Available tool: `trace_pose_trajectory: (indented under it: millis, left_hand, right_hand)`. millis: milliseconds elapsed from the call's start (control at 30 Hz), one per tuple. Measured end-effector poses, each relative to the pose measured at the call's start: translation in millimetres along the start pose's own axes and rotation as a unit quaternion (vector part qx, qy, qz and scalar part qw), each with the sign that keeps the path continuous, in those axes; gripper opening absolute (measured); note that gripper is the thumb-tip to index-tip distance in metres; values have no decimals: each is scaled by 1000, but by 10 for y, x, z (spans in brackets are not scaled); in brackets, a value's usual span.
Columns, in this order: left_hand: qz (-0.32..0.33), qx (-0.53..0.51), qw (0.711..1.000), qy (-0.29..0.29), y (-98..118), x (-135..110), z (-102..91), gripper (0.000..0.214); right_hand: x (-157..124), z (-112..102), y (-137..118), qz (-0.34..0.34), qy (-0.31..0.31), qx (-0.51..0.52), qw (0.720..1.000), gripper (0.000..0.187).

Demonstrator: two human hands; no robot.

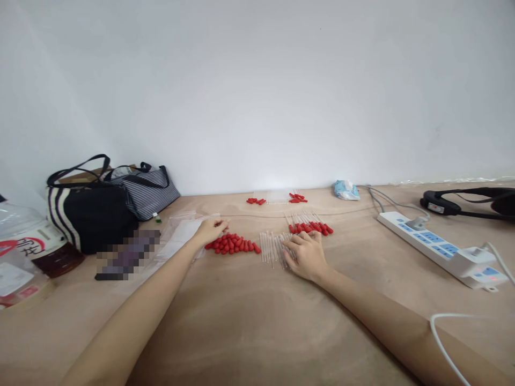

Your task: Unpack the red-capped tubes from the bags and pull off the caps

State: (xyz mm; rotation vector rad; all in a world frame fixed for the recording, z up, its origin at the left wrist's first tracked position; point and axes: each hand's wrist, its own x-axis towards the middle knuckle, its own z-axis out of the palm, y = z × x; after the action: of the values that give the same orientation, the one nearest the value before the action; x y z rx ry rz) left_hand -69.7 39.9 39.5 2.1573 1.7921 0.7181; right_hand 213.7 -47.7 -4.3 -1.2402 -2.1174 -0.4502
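Observation:
My left hand [212, 230] is at the far left edge of a pile of red rubber bulbs [233, 244]. Its fingers are drawn together; whatever may be in them is too small to make out. Over the right side of a row of thin clear tubes [267, 249] lies my right hand [308, 254], fingers bent, thumb and forefinger apart, touching the tubes. Just beyond it rests a group of clear droppers [309, 222] with red bulbs on their near ends. Farther back, more red bulbs [256, 201] and droppers [298, 198] flank a clear sheet of tubes [277, 197].
Clear plastic bags [177, 236] and a pixelated dark flat object [129, 254] lie left, before a black bag [92, 214], a striped bag [151, 190] and a large bottle [36, 241]. Rightward are a tissue pack [346, 190], power strip [434, 244] and black headset [442, 203].

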Motion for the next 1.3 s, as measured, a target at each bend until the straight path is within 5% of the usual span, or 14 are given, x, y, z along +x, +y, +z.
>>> trace_pose_trajectory:
  millis: [233, 433, 600, 867, 1000, 1100, 1300]
  left_hand:
    - [-7, 4, 999, 37, 271, 23, 69, 31]
    - [25, 24, 999, -35, 953, 109, 524, 17]
    - [-13, 60, 996, -61, 1405, 267, 913, 22]
    - [-82, 120, 986, -78, 1602, 493, 1220, 31]
    - [-60, 127, 987, -84, 1639, 533, 1168, 27]
    - [-16, 128, 990, -64, 1601, 438, 952, 26]
    - [91, 126, 988, -6, 1152, -303, 468, 25]
  right_hand:
    - [-7, -12, -14, 13, 7, 18, 1000, 24]
    - [-65, -114, 282, 98, 96, 8, 991, 32]
    - [-113, -159, 604, 188, 131, -12, 973, 36]
    - [-97, -120, 608, 184, 139, -10, 973, 39]
    - [-100, -124, 582, 184, 143, -7, 973, 36]
    - [-107, -120, 550, 178, 140, 25, 974, 30]
    - [-141, -107, 348, 69, 165, 146, 973, 21]
